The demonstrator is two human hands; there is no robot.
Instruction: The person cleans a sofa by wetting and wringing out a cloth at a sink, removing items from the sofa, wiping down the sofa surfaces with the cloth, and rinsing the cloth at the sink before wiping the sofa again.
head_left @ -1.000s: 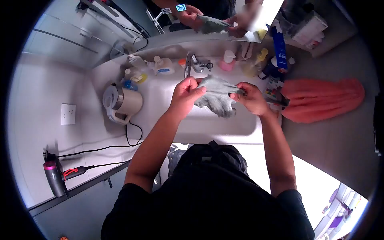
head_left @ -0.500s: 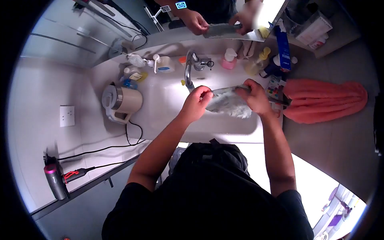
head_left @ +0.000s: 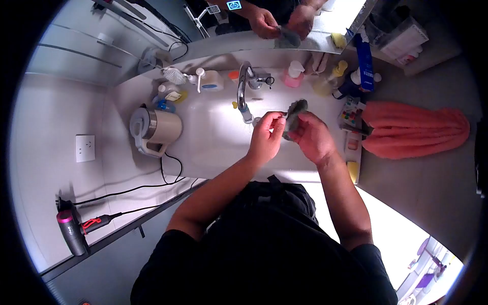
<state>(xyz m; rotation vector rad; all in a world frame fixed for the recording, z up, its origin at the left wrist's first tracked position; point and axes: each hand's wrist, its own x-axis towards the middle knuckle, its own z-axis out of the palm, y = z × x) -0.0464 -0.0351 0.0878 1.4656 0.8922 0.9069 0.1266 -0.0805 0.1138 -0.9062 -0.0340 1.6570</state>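
Grey cloth [head_left: 294, 116] is bunched over the sink [head_left: 213, 150], just right of centre frame. It's pinched between nearly closed fingertips of the left hand [head_left: 265, 138] and gripped by the right hand [head_left: 316, 140], fingers curled. Probably light, floppy, hardly fragile, maybe slick if wet; best pinched by opposite edges.

Sink [head_left: 203, 147] bright, wall [head_left: 427, 188] at right dim; glare in mirror [head_left: 341, 19]; fisheye curve bends edges, corners black.
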